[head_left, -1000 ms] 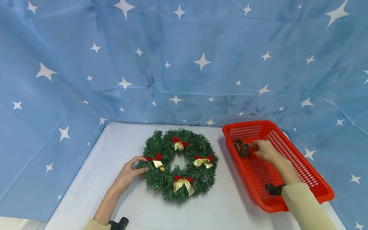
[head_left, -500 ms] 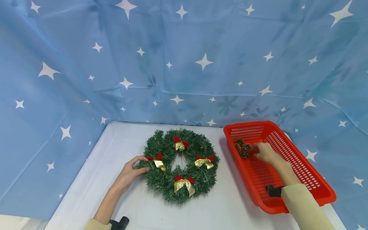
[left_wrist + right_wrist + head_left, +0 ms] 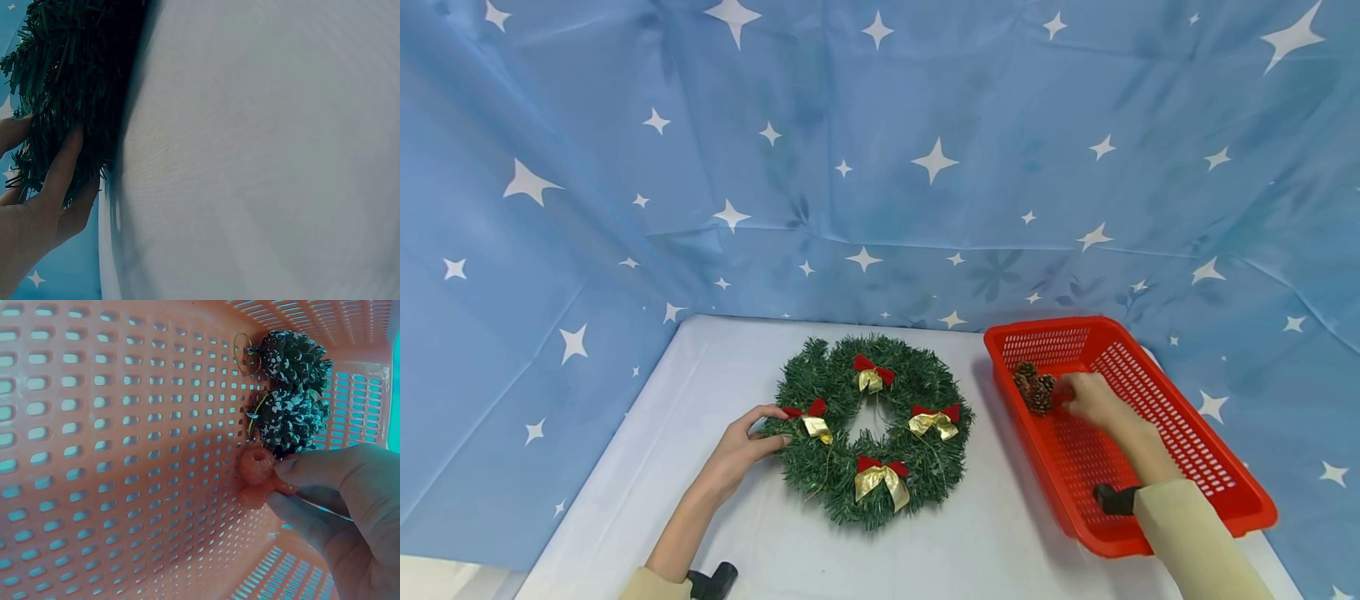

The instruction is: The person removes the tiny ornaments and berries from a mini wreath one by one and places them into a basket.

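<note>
A round green Christmas wreath (image 3: 936, 379) with several red and gold bows lies on the white table. My left hand (image 3: 741, 450) grips its left side, by the left bow (image 3: 815, 425); in the left wrist view the fingers (image 3: 65, 162) reach into the green tinsel. My right hand (image 3: 1093, 397) is down inside the red basket (image 3: 1026, 454). Its thumb and fingers pinch a small red berry-like decoration (image 3: 257, 465), seen in the right wrist view. Frosted pine cones (image 3: 290, 419) with gold loops lie right beside it.
Slotted basket walls surround my right hand, with the high rim (image 3: 1195, 408) on its right. White cloth covers the table (image 3: 722, 358). A blue star-patterned curtain (image 3: 880, 208) hangs directly behind and along the sides.
The head view has shifted slightly. My right hand stays low in the basket beside the pine cones, and my left hand keeps its place on the wreath.
</note>
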Tool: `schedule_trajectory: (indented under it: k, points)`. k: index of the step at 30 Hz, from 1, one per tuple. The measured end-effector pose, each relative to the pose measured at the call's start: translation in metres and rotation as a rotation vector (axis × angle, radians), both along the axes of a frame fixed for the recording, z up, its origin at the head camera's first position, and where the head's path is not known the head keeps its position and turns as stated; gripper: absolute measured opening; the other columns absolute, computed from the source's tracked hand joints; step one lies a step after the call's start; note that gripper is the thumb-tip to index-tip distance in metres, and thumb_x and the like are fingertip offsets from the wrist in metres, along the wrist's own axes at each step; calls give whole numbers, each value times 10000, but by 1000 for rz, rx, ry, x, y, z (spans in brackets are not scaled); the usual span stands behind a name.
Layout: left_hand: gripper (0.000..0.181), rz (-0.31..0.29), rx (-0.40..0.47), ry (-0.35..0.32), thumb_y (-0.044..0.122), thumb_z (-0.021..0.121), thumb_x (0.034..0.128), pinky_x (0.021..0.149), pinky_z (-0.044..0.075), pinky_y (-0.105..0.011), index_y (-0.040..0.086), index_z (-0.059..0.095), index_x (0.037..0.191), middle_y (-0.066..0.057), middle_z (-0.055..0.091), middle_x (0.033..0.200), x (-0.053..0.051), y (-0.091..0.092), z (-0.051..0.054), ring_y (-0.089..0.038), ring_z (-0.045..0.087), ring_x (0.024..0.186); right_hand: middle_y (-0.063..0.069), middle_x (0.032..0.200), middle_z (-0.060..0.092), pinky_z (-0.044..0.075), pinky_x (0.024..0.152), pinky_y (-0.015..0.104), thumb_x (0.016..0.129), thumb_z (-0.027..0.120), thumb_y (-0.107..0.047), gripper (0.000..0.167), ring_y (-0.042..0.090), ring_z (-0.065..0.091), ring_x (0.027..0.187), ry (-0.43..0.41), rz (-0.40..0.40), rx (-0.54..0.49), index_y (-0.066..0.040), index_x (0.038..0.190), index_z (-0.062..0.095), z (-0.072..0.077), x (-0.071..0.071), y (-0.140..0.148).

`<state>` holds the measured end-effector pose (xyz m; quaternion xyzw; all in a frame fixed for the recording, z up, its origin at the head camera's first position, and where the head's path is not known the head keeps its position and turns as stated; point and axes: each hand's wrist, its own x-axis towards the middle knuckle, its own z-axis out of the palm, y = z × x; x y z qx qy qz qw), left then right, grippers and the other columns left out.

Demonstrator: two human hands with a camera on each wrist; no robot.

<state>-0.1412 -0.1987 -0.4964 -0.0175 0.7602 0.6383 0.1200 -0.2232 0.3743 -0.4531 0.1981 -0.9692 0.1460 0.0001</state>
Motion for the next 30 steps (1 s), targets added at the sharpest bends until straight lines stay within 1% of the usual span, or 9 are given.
schedule_trajectory:
  k: [7,11,14,18,21,22,26,28,30]
  points:
    - [392,0,6,-1,121,736,944,913,541,-389,81,611,1314,-140,287,1649,-1,0,1,-240,652,1075,180,883,735,578,661,488,770,711,109,184,343,683,784,-5,-23,-20,35,933,751,4,2,1]
    - [393,1,7,0,122,731,949,915,546,-392,78,608,1320,-137,296,1644,-1,0,1,-232,664,1052,207,950,738,597,692,496,803,689,106,211,327,677,809,-9,-48,-42,56,997,755,7,5,0]
    - [403,-4,-9,4,138,734,950,904,540,-387,82,605,1328,-139,297,1645,-1,0,3,-229,652,1069,222,962,739,598,709,514,822,704,92,187,369,689,835,9,-40,-42,61,1000,753,10,9,-2]
    - [412,-4,-21,11,136,737,947,885,560,-385,91,605,1334,-138,286,1655,0,0,5,-227,654,1077,236,984,738,594,733,534,851,727,55,162,419,700,892,36,-43,-35,62,1011,749,18,17,-9]
    - [423,-11,-31,23,122,733,949,878,592,-399,92,599,1349,-142,253,1673,1,0,7,-300,659,1105,256,1048,727,586,782,563,886,733,6,195,446,688,956,34,-70,-39,67,1071,736,28,24,-19]
    - [425,-10,-47,31,127,736,948,872,598,-400,98,602,1351,-138,251,1676,2,0,8,-333,641,1143,266,1077,721,582,802,576,900,731,-14,212,458,682,984,32,-76,-41,68,1096,730,31,27,-23]
    - [444,-15,-127,65,170,746,949,869,596,-426,125,611,1370,-119,260,1676,3,-1,14,-462,504,1298,276,1169,702,558,873,616,935,715,-64,258,480,654,1082,36,-91,-73,51,1165,720,45,38,-40]
    - [442,-20,-170,83,187,731,962,877,587,-429,136,612,1385,-119,274,1672,4,-1,18,-489,455,1340,258,1174,707,561,871,603,937,717,-70,250,460,654,1083,52,-82,-88,32,1165,727,51,44,-48]
    - [442,-36,-201,97,187,704,982,885,593,-440,126,600,1407,-134,268,1672,5,-1,22,-502,458,1336,225,1151,722,570,845,564,933,723,-71,232,414,664,1045,71,-71,-102,11,1150,734,56,49,-55]
